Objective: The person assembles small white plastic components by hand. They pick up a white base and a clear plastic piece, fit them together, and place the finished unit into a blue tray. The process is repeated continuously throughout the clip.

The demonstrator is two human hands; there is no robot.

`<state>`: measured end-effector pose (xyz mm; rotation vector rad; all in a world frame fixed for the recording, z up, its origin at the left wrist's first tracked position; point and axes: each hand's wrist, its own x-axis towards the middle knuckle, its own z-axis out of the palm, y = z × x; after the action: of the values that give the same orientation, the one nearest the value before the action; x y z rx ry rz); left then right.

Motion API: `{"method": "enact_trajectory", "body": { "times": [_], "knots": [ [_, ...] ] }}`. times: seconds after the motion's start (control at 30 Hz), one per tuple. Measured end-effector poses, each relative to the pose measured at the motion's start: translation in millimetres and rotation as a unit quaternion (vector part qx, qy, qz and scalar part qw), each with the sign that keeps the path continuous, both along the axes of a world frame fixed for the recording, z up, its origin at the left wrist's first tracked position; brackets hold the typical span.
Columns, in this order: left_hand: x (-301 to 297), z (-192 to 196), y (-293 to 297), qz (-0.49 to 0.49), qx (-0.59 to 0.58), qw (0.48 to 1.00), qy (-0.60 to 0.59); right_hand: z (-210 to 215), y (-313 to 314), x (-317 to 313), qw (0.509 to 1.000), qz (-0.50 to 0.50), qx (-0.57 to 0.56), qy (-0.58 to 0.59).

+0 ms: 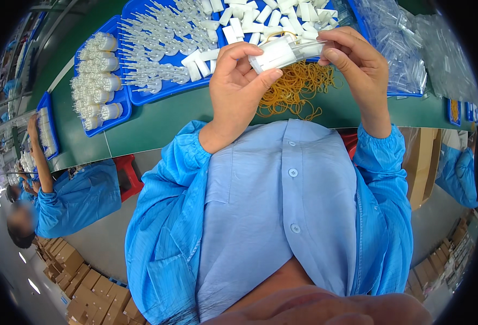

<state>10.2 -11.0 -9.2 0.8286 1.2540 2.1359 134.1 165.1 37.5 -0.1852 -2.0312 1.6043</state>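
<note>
My left hand (236, 89) is closed around a white plastic block (277, 56), its thumb on the near side and the index finger over the top. Against the block's right end lies a clear plastic piece (308, 50), which the fingers of my right hand (361, 65) pinch at its far right tip. A yellowish band shows at the block's upper edge; whether it goes all the way round is hidden. Just below both hands lies a heap of amber rubber bands (298, 89) on the green table (166, 122).
Blue trays hold loose white blocks (274, 16), clear stemmed parts (166, 38) and bundled white pieces (104, 62). Clear plastic parts in bags (396, 46) lie at right. A co-worker in blue (82, 195) sits at left, another sleeve (458, 176) at right. Cardboard boxes (95, 287) stand behind.
</note>
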Motion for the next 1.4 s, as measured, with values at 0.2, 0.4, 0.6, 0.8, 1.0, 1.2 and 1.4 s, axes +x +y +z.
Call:
{"method": "enact_trajectory", "body": {
  "times": [0.2, 0.4, 0.6, 0.8, 1.0, 1.2, 1.4],
  "knots": [
    [-4, 2, 0, 0.003, -0.007, 0.998, 0.06, -4, -3, 1, 0.999, -0.012, -0.052, -0.01],
    [-8, -4, 1, 0.037, -0.031, 0.995, 0.088, -6, -2, 0, 1.0, 0.014, -0.023, 0.014],
    [-6, -5, 6, 0.051, -0.021, 0.998, 0.02, -9, -4, -1, 0.999, 0.034, -0.014, 0.023],
    [-8, 0, 4, 0.07, -0.05, 0.991, 0.099, -8, -5, -2, 0.998, 0.03, -0.054, 0.01],
    [-5, 7, 3, 0.045, -0.027, 0.993, 0.103, -8, -8, -2, 0.992, 0.001, -0.129, -0.019],
    [-6, 3, 3, 0.068, -0.058, 0.987, 0.137, -13, -4, -4, 0.997, 0.019, -0.064, 0.03],
    [-5, 3, 6, 0.054, -0.018, 0.992, 0.115, -8, -5, -11, 0.992, 0.003, -0.129, 0.015]
  ]
}}
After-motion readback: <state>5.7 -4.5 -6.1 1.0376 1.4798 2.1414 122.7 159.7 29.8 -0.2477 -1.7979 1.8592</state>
